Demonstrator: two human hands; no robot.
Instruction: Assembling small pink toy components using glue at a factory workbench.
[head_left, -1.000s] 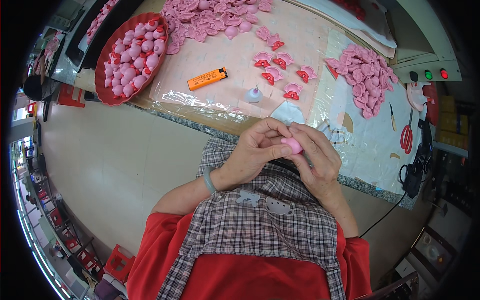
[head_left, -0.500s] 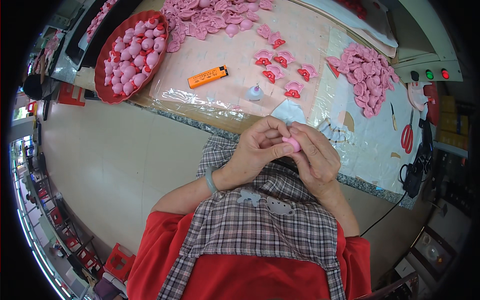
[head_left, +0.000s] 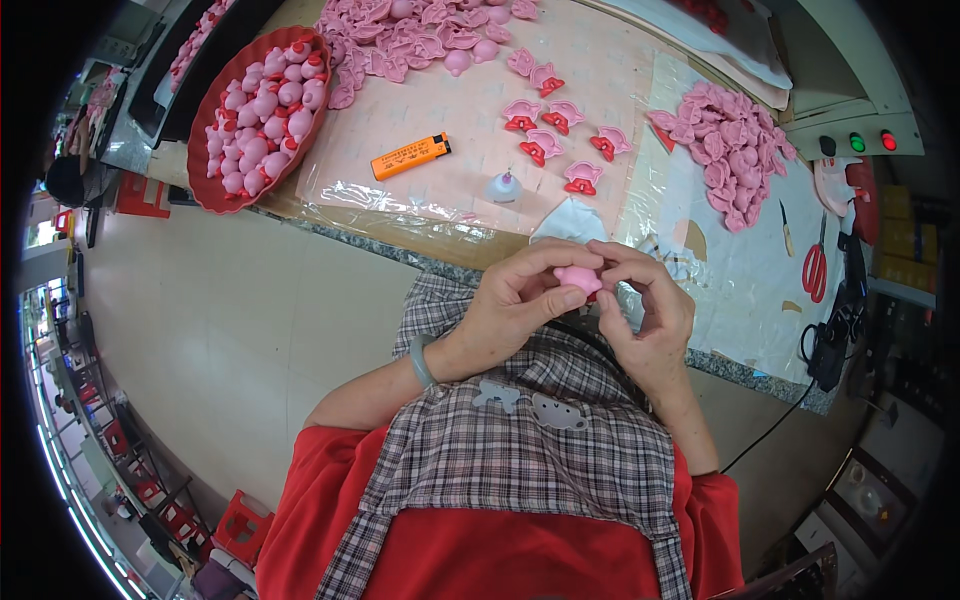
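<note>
Over the table's near edge, my left hand (head_left: 528, 293) pinches a small pink toy piece (head_left: 577, 279) between thumb and fingers. A bit of red shows at its lower right side. My right hand (head_left: 651, 305) is curled around the piece's right side, its thumb and fingertips at the red part; exactly where they touch is partly hidden. Just beyond my hands lie a folded white cloth (head_left: 574, 220) and a small squeeze bottle with a thin tip (head_left: 504, 187). Several pink shells with red parts (head_left: 541, 146) are spread farther back.
A red scalloped basket (head_left: 196, 150) of pink-and-red pieces stands at the left. Pink parts are heaped at the back (head_left: 400, 42) and right (head_left: 735, 155). An orange lighter (head_left: 411, 156), red-handled scissors (head_left: 815, 272), a slim knife (head_left: 786, 232) and a black power adapter (head_left: 828, 352) lie about.
The pink piece has turned and shows more, with its red part now visible. My right hand's fingers have loosened and shifted slightly right; my left keeps its pinch.
</note>
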